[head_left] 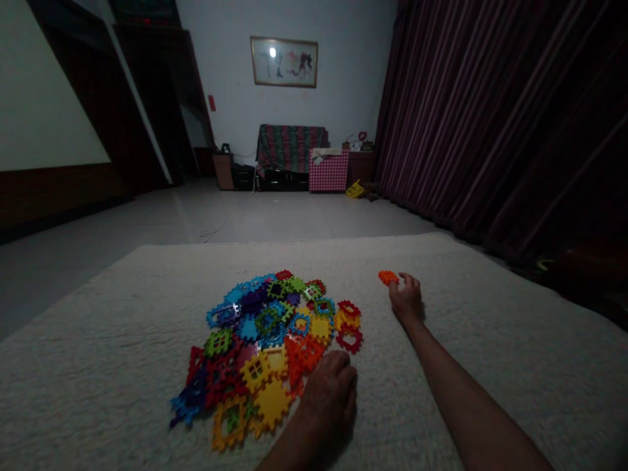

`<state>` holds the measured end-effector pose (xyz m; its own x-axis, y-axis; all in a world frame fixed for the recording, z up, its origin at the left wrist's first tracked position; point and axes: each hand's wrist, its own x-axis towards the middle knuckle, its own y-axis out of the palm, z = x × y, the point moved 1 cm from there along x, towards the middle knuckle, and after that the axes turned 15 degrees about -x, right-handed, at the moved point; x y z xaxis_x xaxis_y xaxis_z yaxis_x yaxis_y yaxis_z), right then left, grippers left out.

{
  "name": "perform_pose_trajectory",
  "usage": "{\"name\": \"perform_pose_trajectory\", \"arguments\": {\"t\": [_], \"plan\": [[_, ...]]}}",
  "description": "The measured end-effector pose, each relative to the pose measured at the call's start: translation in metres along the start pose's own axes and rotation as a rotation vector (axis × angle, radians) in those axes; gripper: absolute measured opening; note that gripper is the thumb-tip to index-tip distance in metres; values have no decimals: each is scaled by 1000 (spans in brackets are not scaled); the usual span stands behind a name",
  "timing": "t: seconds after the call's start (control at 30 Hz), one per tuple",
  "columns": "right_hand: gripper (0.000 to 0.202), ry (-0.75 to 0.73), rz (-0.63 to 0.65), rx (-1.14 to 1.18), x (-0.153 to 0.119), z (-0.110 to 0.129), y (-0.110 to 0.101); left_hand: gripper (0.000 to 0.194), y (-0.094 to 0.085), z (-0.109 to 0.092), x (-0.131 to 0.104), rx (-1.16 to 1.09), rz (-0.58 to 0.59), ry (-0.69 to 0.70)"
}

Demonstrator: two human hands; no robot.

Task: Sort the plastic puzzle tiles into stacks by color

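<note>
A spread pile of plastic interlocking tiles with toothed edges lies in front of me, in blue, green, red, yellow and orange. My right hand reaches out to the right of the pile, its fingers pinching an orange interlocking tile at its right edge, at or just above the mat. My left hand rests at the pile's near right side with curled fingers. Orange tiles lie just beyond its knuckles, and a yellow square tile is to its left. Whatever its fingers may hold is hidden.
The pile sits on a pale quilted mat over a tiled floor. Red ring-shaped tiles lie at the pile's right edge. Farther off stand a low cabinet covered with cloth and a checked cloth. Dark curtains hang at right.
</note>
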<state>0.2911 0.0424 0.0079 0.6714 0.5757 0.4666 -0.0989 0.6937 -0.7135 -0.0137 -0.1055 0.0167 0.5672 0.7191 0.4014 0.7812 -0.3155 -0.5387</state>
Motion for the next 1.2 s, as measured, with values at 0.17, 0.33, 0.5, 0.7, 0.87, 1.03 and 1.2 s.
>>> {"name": "perform_pose_trajectory", "arguments": {"t": [0.17,0.33,0.5,0.7,0.87,1.03,1.2], "plan": [[42,-224,87,240,-46,21,-5,19,0,3,1,14,-88,-4],[33,-371,317,430,-102,46,-21,20,2,7,-2,64,-95,-5],[27,-593,318,411,-129,57,-25,22,-12,6,1,179,-57,-89],[33,-715,287,256,-131,55,-21,44,-50,11,9,451,-133,-331],[32,-741,287,234,-129,55,-20,43,-64,16,7,430,-117,-418],[33,-729,281,277,-133,62,-29,48,-61,27,7,286,-123,-275],[28,-772,258,399,-133,66,-42,61,-54,37,6,247,-111,-221]]}}
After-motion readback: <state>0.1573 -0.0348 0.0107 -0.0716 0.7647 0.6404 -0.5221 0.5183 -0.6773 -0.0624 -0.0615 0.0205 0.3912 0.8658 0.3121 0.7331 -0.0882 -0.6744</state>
